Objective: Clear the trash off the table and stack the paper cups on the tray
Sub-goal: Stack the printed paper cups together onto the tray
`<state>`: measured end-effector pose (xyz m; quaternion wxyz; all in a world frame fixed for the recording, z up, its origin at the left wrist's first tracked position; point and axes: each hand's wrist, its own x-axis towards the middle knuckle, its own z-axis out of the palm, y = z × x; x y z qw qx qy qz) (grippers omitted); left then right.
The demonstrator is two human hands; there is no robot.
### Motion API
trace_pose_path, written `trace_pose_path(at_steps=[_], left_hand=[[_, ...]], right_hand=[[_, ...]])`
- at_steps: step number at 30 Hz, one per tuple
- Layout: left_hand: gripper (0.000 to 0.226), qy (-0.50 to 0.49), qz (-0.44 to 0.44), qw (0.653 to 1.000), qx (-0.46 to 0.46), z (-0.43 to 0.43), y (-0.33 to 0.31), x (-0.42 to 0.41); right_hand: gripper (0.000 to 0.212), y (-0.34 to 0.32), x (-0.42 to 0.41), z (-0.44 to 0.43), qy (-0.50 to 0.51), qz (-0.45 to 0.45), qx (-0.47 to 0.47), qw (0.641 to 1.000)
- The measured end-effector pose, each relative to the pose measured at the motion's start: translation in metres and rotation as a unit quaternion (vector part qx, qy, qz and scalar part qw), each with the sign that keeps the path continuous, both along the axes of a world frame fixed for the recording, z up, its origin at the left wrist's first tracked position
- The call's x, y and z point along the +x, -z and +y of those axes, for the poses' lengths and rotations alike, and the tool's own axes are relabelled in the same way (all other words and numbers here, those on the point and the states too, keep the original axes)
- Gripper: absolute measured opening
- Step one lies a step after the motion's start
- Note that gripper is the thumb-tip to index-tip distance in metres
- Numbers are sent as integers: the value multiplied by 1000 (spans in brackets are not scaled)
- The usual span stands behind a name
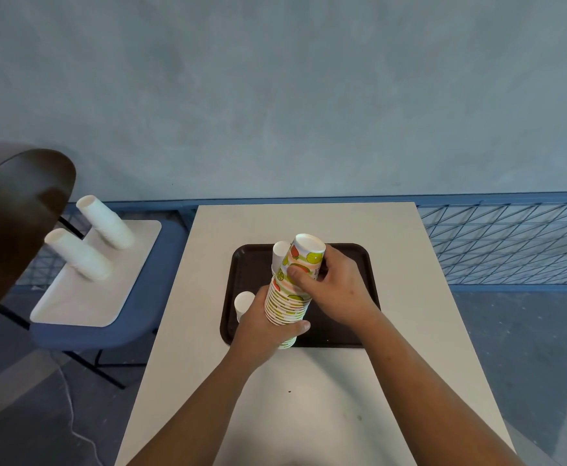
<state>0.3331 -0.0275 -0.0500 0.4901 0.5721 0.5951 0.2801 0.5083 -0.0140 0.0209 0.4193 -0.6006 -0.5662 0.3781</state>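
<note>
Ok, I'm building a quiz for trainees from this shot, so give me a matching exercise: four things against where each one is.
Things: 1 fruit-print cup stack; 2 dark tray; 3 tall white cup stacks; 4 small white cup.
Places: a on the white tray at the left; b on the dark tray, left of the left hand; c in the grip of the left hand and the right hand; d on the table.
Pairs: 1-c, 2-d, 3-a, 4-b.

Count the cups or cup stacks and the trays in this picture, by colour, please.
Fruit-printed cup stack: 1
White cups or cup stacks: 4
Dark brown tray: 1
White tray: 1
Total: 7
</note>
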Motion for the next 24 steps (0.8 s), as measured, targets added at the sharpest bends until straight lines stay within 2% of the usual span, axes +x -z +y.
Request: trace_pose_path(at_steps=[4, 11, 14, 18, 21, 24], left_hand=[[67, 8, 9, 1000, -2, 0, -2, 1], [67, 11, 18, 1000, -1, -1, -2, 3], [69, 14, 16, 1000, 0, -2, -1, 4], [73, 3, 9, 1000, -4, -1, 3, 4], [74, -4, -1, 1000, -10, -2, 5, 4], [73, -4, -15, 1000, -11, -2, 4, 6]], right_hand=[[41, -3, 2, -1, -1, 1, 8, 1000], [49, -3, 4, 0, 42, -13, 30, 999], [42, -5, 7, 0, 65, 6, 38, 997], [24, -8, 15, 4, 122, 91, 29, 988], [25, -5, 23, 10, 174, 189, 0, 966], [36, 5, 32, 16, 214, 304, -38, 928]])
